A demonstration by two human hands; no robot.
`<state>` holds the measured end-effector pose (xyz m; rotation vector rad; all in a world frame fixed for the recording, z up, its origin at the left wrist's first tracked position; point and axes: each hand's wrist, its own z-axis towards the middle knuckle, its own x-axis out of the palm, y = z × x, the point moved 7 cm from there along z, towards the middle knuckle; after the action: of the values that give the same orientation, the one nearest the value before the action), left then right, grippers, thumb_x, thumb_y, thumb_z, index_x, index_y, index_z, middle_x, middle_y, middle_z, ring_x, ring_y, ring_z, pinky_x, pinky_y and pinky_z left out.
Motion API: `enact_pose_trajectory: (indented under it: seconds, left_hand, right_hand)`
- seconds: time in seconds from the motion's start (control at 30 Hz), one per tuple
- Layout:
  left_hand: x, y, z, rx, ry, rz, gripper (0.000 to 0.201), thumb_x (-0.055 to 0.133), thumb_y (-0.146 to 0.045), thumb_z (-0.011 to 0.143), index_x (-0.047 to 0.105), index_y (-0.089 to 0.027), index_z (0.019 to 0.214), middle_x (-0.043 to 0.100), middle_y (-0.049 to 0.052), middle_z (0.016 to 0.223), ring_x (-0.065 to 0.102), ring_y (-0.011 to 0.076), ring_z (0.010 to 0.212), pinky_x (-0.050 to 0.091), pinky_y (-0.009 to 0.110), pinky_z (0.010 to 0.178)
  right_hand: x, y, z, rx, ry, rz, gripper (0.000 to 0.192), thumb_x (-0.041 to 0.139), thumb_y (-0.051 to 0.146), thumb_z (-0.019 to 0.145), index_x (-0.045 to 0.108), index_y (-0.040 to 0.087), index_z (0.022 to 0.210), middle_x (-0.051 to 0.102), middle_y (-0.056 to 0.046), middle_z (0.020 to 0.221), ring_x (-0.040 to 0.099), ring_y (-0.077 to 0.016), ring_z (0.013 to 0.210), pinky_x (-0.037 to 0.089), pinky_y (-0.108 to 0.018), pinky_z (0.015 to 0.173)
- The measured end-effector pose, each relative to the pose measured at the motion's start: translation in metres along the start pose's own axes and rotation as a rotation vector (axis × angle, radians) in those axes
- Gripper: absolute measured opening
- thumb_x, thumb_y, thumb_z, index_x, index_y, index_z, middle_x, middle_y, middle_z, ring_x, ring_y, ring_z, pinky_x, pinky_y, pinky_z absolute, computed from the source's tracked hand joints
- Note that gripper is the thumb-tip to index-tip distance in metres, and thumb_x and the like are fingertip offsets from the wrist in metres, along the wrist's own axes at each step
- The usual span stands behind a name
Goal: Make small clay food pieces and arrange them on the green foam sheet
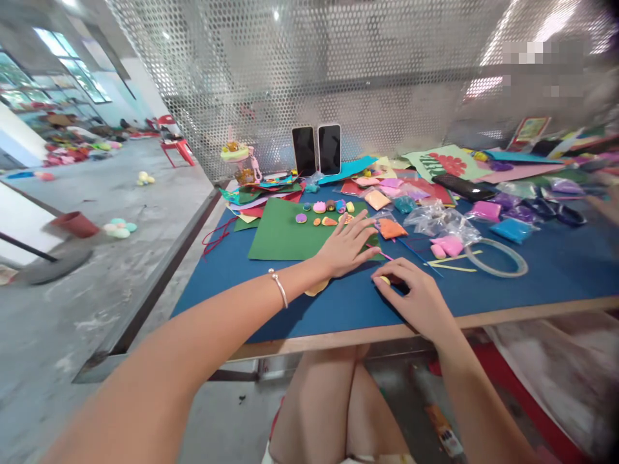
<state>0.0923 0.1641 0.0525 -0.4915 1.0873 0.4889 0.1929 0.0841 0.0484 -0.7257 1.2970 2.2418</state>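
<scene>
My left hand (347,246) lies with its fingers stretched out over the right part of a green paper sheet (275,235). Just past its fingertips and to the left sit several small clay pieces, among them a purple round one (301,218), a pink one (319,207) and an orange wedge (329,221). Close to the table's front edge, my right hand (416,293) curls thumb and forefinger around a small yellow lump of clay (385,280). Under my left wrist a pale yellow flat piece (316,288) partly shows. A thin pink stick (385,256) lies between my hands.
Clay packets, such as an orange one (391,228) and a blue one (513,231), lie to the right, with a clear tape ring (498,259). Two phones (329,151) lean against the perforated metal panel (387,84). Another person's hand (607,205) is at far right.
</scene>
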Motion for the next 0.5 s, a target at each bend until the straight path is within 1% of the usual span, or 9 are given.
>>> enact_pose_trajectory:
  seconds: [0.1,0.17,0.2,0.3,0.37,0.5]
  left_hand:
    - [-0.019,0.011,-0.004,-0.092,-0.109,-0.076,0.043,0.024,-0.044,0.096,0.044,-0.018,0.124,0.042,0.01,0.139,0.018,0.0206,0.141,0.011,0.046,0.115]
    - [-0.031,0.014,-0.014,-0.137,-0.179,-0.084,0.044,0.019,-0.043,0.097,0.042,-0.017,0.125,0.041,0.011,0.14,0.017,0.0202,0.141,0.012,0.046,0.115]
    - [-0.034,0.013,-0.021,-0.139,-0.182,-0.071,0.044,0.019,-0.043,0.097,0.042,-0.017,0.125,0.04,0.012,0.14,0.016,0.0204,0.141,0.012,0.047,0.115]
    - [-0.03,0.004,-0.042,-0.114,-0.089,-0.008,0.044,0.023,-0.044,0.096,0.043,-0.015,0.123,0.042,0.012,0.139,0.016,0.0214,0.141,0.01,0.046,0.116]
    - [-0.024,-0.001,-0.053,-0.13,-0.041,0.025,0.044,0.024,-0.044,0.096,0.044,-0.015,0.123,0.042,0.013,0.14,0.017,0.022,0.141,0.01,0.046,0.116]
    - [-0.017,-0.004,-0.06,-0.178,-0.013,0.027,0.047,0.021,-0.046,0.096,0.044,-0.014,0.122,0.041,0.013,0.14,0.017,0.0225,0.141,0.01,0.047,0.116]
  right_hand:
    - [-0.003,-0.004,0.0,0.033,-0.027,0.035,0.015,0.052,0.027,0.086,0.065,0.02,0.083,0.063,-0.005,0.087,0.06,-0.0176,0.08,0.047,-0.028,0.07]
    - [-0.004,-0.005,0.0,0.038,-0.037,0.053,0.016,0.052,0.028,0.086,0.065,0.019,0.084,0.063,-0.005,0.088,0.06,-0.0168,0.078,0.048,-0.028,0.07]
    - [-0.004,-0.006,0.0,0.037,-0.04,0.057,0.016,0.053,0.028,0.086,0.066,0.019,0.084,0.063,-0.005,0.088,0.06,-0.0167,0.078,0.048,-0.028,0.07]
    - [-0.005,-0.005,-0.001,0.027,-0.045,0.057,0.015,0.053,0.028,0.086,0.066,0.02,0.086,0.063,-0.006,0.088,0.06,-0.0173,0.079,0.048,-0.029,0.071]
    - [-0.005,-0.005,-0.001,0.025,-0.048,0.058,0.015,0.052,0.027,0.087,0.066,0.02,0.086,0.063,-0.006,0.089,0.06,-0.0176,0.081,0.048,-0.029,0.072]
    - [-0.005,-0.004,-0.001,0.018,-0.051,0.058,0.015,0.052,0.027,0.086,0.065,0.02,0.086,0.063,-0.005,0.089,0.06,-0.0171,0.08,0.049,-0.029,0.072]
